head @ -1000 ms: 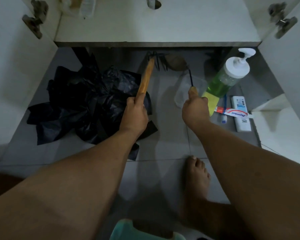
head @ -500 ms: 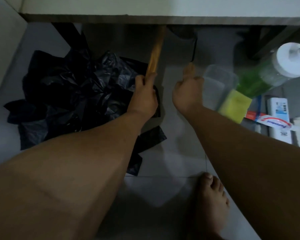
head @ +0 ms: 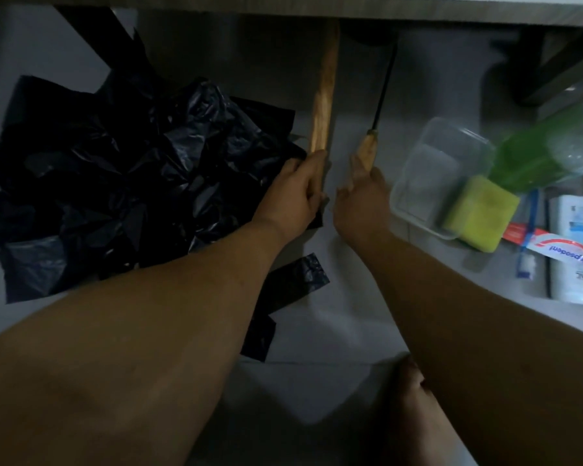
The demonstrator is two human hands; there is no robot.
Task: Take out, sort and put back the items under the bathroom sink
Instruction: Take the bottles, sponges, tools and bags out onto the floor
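Note:
My left hand [head: 297,191] grips the near end of a long wooden handle [head: 323,105] that runs away under the cabinet edge, its far end hidden. My right hand [head: 360,196] holds a second tool by its short wooden grip [head: 367,153]; its thin black shaft [head: 384,85] also disappears under the cabinet. Both tools lie close to parallel, a hand's width apart, above the grey tiled floor.
A heap of black plastic bags [head: 122,183] lies left. To the right sit a clear plastic tub [head: 431,163], a yellow sponge [head: 478,213], a green pump bottle [head: 535,153], a toothpaste tube [head: 559,248], a blue toothbrush [head: 527,247] and a white box [head: 574,250]. My foot [head: 414,385] is below.
Both hands have pushed the two tools farther under the cabinet, so their heads are now hidden. The view has dropped lower and closer to the floor.

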